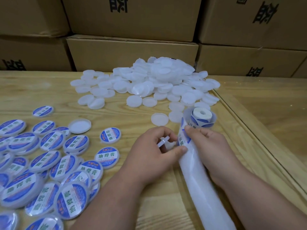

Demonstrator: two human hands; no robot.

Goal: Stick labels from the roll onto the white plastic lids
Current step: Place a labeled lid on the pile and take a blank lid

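Two bare hands worked at the pale wooden table (166, 205): the left hand (154, 150) curled its fingers round a plain white plastic lid (163, 142) held on edge, thumb touching the round blue-and-white label (182, 138). The right hand (207, 146) pinched the white backing strip (199, 180) just below the label roll (201, 117). Heaped plain white lids (149, 80) lay beyond; labelled lids (54, 163) lay left.
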